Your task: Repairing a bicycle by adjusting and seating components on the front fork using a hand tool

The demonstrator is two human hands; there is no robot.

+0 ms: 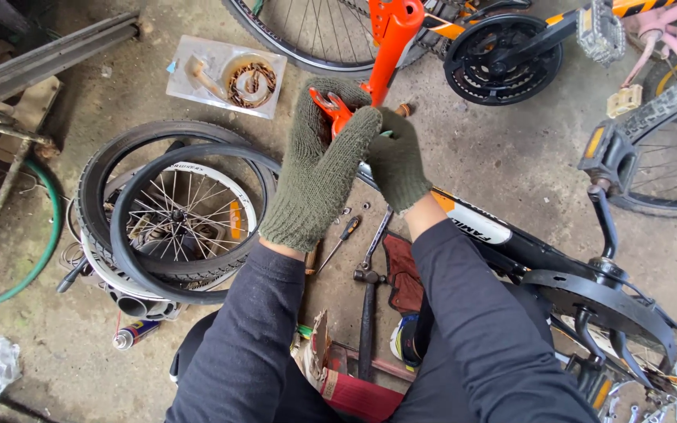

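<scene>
Both hands in green knit gloves, working the end of the orange fork (389, 35).

- Left hand (319, 168): fingers curled over the orange fork tip (329, 106), wrapped round it from the left. Closed grip.
- Right hand (397, 160): just right of the fork tip, fingers bunched and pressed against the left hand. It looks to be pinching something small at the tip; the glove hides what, so can't tell for sure.
- Fork tip sits between the two palms, and the leg runs up from it to the top of the frame.
- Below the fork tip, on the floor: screwdriver (340, 239), hammer (367, 305), red rag (403, 270), a few small washers or nuts (348, 210) just under the hands.
- Left of the fork tip: loose wheel (186, 215) with tyres (131, 176) stacked round it. Upper left: clear tray (225, 74) with a coiled chain.
- Right of the fork tip: black frame (511, 239), crankset (501, 59), a pedal (609, 153).

Risks, as I read it:
- Thick gloves mean poor feel. A small part could slip and get lost on the gritty floor.
- Fork has no visible support other than the hands; a hard twist could swing it.
- Loose hardware right underneath is easy to kick or scatter.
</scene>
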